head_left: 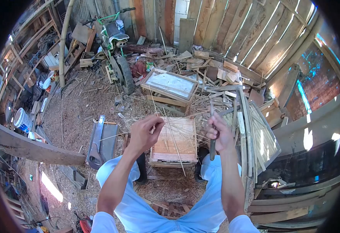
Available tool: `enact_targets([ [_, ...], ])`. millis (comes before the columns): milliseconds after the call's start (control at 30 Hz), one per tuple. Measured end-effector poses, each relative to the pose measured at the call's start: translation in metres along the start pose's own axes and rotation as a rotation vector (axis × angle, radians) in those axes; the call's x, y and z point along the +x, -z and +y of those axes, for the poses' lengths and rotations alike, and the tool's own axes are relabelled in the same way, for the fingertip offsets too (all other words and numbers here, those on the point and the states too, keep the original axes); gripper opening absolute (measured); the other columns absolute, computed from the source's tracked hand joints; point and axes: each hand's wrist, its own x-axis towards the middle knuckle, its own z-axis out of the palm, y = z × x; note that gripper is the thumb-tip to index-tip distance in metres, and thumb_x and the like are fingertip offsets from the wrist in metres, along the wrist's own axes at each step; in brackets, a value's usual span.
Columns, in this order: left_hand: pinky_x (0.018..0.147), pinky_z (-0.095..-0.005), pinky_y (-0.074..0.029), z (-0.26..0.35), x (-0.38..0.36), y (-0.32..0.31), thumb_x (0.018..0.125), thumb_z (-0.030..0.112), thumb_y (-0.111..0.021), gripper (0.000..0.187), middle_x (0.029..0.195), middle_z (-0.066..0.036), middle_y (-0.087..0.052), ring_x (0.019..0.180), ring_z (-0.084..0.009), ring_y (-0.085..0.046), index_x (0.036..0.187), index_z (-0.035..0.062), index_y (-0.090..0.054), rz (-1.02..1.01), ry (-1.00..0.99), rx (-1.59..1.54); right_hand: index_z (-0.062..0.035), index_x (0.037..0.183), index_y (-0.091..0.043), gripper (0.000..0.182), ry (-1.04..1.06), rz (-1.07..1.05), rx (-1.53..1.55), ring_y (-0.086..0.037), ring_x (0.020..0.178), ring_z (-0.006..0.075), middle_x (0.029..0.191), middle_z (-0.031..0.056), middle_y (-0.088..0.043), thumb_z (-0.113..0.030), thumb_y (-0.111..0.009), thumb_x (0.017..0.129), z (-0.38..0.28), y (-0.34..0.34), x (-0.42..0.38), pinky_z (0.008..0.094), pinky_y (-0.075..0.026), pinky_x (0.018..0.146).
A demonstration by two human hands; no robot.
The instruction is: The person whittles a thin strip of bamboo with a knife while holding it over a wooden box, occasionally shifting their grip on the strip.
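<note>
My left hand (146,134) is closed in a pinch on thin wooden strips (174,145), which cross above a wooden box (174,134) between my knees. One strip slants down past the box's front, and others stick out up and to the sides. My right hand (219,134) is wrapped round a knife (212,150), held upright to the right of the box. Its narrow upper end shows above my fist and a dark part shows below. The exact shape of its blade is hard to make out. Loose thin strips lie across the box top.
A handsaw (96,149) rests on a board at the left. Ahead stands a framed wooden box (170,83), with a small motorbike (119,58) behind it. Scrap wood (216,73) is heaped at the back right. Long planks and a slatted panel (261,136) stand at the right.
</note>
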Motion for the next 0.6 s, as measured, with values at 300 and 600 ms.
enact_targets([
  [300,0.051,-0.0319,-0.045,0.008,0.001,-0.008,0.08,0.007,-0.065,0.004,0.076,-0.005,-0.064,0.056,-0.0222,-0.058,0.083,0.0074,-0.063,-0.031,-0.01,-0.045,-0.0095,0.134,-0.046,0.041,-0.22,-0.048,-0.13,-0.039,0.053,0.0019,0.08,-0.0014,-0.054,-0.012,-0.053,0.094,0.04,-0.028,-0.004,0.0156,-0.032,0.043],
  [600,0.049,-0.0269,-0.043,0.0,-0.001,-0.003,0.079,0.005,-0.067,0.006,0.077,-0.007,-0.065,0.053,-0.0177,-0.056,0.085,0.0039,-0.065,0.002,-0.04,-0.028,-0.009,0.133,-0.048,0.04,-0.095,-0.005,-0.06,-0.039,0.053,0.0021,0.08,-0.002,-0.053,-0.012,-0.053,0.094,0.013,0.001,0.0,0.0149,-0.032,0.043],
])
